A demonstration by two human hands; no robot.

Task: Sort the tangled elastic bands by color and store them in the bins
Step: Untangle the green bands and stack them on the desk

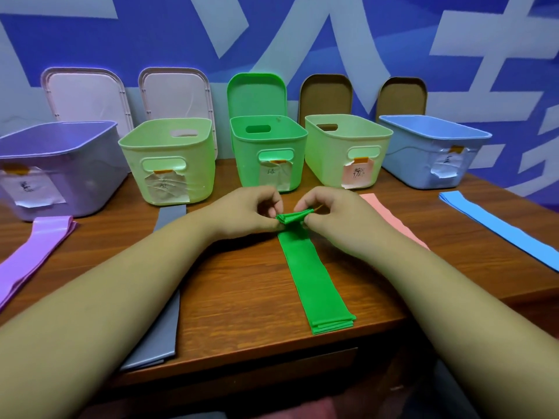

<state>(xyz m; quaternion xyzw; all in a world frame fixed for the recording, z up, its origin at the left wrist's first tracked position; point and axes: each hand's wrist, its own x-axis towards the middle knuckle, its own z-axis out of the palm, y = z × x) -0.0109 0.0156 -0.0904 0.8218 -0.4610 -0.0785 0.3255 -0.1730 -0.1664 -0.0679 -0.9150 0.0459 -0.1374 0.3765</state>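
Green bands (pixel 314 282), stacked flat, have their far end rolled, pinched by both hands (pixel 290 211).

Five bins (pixel 266 152) stand in a row behind bands (pixel 314 276) lying on the table (pixel 239 282).

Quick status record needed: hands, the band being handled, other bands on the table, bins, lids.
left hand: pinches the far end of the flat green elastic bands
right hand: pinches the same bunched end
green bands: stacked flat on the wooden table, far end rolled or folded
other bands: purple elastic bands far left, grey, pink, blue far right
bins: five open plastic bins, each paper-labelled; the bright green bin stands behind the hands
lids: propped against the wall
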